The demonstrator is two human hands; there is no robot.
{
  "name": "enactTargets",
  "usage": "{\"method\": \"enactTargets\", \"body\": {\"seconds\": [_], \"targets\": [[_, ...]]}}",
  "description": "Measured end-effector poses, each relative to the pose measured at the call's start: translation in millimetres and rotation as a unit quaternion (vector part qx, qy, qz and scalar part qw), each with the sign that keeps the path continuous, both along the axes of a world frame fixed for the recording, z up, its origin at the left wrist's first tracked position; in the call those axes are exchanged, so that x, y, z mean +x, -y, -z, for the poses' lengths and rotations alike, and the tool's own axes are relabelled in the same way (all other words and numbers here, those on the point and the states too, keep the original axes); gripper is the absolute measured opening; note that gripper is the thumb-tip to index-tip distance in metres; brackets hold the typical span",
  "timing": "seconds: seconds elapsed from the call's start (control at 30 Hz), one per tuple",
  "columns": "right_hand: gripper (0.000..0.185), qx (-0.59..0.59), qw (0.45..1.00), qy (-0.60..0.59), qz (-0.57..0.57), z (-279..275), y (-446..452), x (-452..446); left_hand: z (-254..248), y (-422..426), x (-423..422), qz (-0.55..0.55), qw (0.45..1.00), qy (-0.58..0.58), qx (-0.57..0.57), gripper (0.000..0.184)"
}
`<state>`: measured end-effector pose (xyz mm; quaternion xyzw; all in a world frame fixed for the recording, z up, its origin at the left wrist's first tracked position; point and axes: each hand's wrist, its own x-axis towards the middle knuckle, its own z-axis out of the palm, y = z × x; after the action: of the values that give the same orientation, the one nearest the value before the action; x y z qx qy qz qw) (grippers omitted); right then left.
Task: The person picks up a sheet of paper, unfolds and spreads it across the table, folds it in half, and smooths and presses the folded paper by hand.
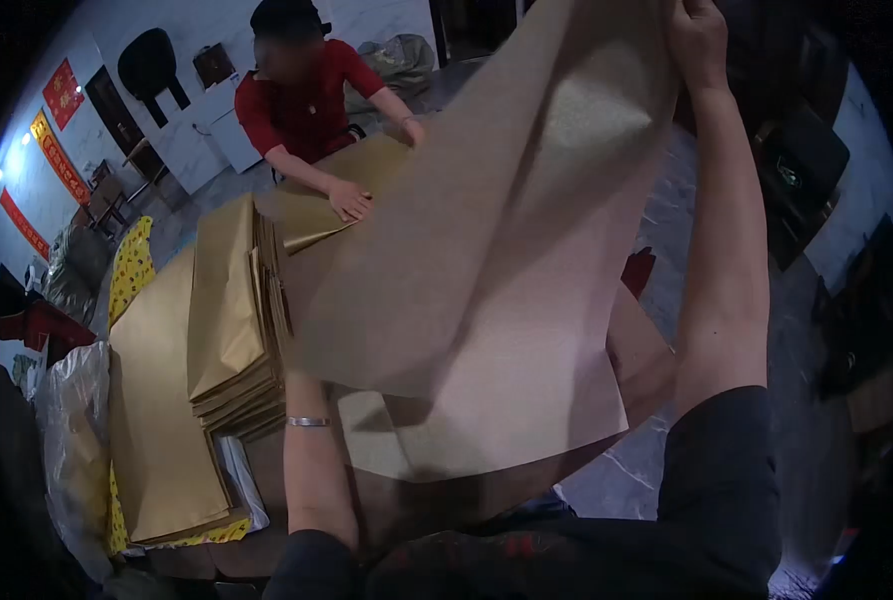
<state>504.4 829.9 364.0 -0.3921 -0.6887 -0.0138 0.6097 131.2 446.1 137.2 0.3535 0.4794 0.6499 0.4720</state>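
Right fingers (pixel 704 8) curl closed on the raised paper sheet (pixel 501 265)

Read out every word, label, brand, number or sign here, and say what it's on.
Nothing is legible.
Red poster: marks too blurred.
Orange banner: characters too small.
Lower red strip: too blurred.
Dark object at right: pale mark, unreadable.
Raised paper sheet: no visible text.

The brown table (pixel 264 475) is partly covered at the left by a patterned yellow cloth (pixel 132 258). Flat sheets (pixel 154 425) are laid over the cloth, and their right side is overlapped by a folded stack (pixel 224 315).
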Motion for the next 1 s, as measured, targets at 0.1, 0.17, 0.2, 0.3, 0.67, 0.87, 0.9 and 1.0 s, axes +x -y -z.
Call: {"method": "enactTargets", "body": {"seconds": [0.1,0.17,0.2,0.3,0.67,0.87,0.9,1.0], "targets": [[0.034,0.003,1.0,0.017,0.009,12,-16,16,49,-14,-9,0.018,0.965,-0.262,-0.023,0.076],[0.034,0.007,0.999,0.028,0.015,11,-29,33,86,-33,-16,-0.038,0.882,-0.47,-0.01,0.091],[0.034,0.01,0.999,0.031,0.018,8,-36,43,95,-39,-18,-0.039,0.882,-0.469,-0.01,0.091],[0.034,0.019,0.999,0.039,0.028,12,-48,63,112,-52,-36,-0.125,0.867,-0.473,0.092,0.061],[0.033,0.071,0.994,0.043,0.073,21,42,85,25,-60,-143,-0.125,0.972,-0.073,0.187,0.013],[0.033,0.09,0.991,0.034,0.093,17,25,132,-87,-10,-123,-0.307,0.815,-0.434,0.23,0.021],[0.033,0.094,0.99,0.032,0.096,17,26,135,-97,-5,-116,-0.316,0.8,-0.435,0.266,0.016],[0.033,0.109,0.988,0.027,0.102,-10,-36,196,-121,10,-94,-0.317,0.782,-0.43,0.321,0.015]]}}
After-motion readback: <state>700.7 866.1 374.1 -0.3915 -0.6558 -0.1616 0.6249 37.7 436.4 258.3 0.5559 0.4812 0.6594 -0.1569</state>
